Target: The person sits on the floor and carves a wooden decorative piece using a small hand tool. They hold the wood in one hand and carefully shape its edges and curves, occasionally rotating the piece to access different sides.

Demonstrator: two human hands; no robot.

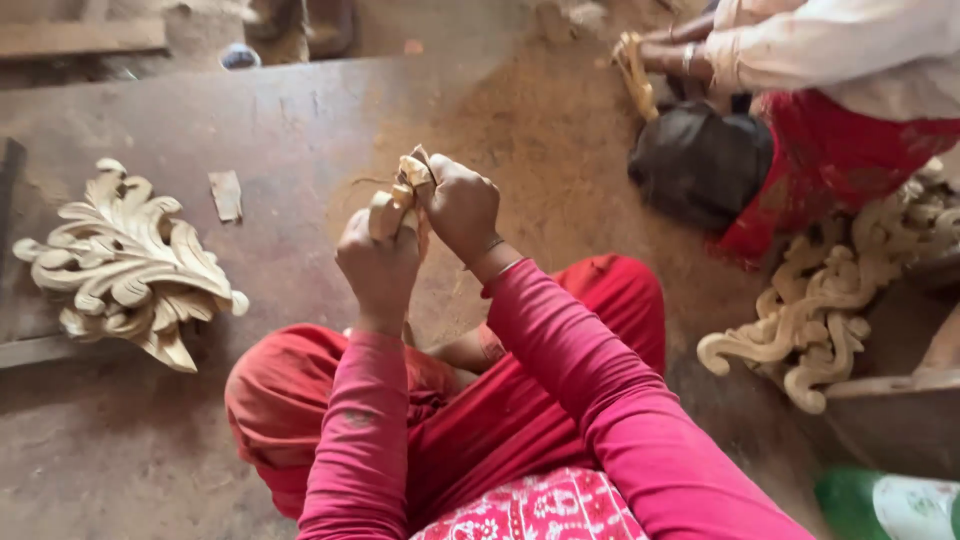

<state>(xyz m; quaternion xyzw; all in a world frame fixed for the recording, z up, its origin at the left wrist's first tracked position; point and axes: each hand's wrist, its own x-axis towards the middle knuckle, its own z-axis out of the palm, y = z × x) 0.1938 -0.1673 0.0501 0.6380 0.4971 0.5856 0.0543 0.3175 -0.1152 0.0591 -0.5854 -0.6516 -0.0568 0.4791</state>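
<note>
Fingers: both sets curled tight round one small carved wood piece (pixel 402 195), held up betw. the two fists, above the lap.
Left hand (pixel 378 265): clamped on the lower end of the piece, knuckles to camera, pink sleeve (pixel 355 440) down to the wrist.
Right hand (pixel 460 205): closed over the upper end, a thin strip sticking up just past the fingertips; bangle at the wrist.
Piece: pale, unfinished, scroll-shaped; touched both hands, clear of the floor.
Lap: red trousers (pixel 300 400), knees drawn up under the hands.
Floor (pixel 300 130): worn, dusty, w/ sawdust spread ahead of the hands; a small flat scrap (pixel 226 194) lay to the left.
Left side: large leaf-pattern carving (pixel 125 265) lay flat, well apart from the hands.
Right side: pile of curled carvings (pixel 820 310) near the knee.
Top right: another person's hand (pixel 670 55), white sleeve (pixel 850 45), gripped a pale carved strip (pixel 637 80) above a dark bundle (pixel 700 165).
</note>
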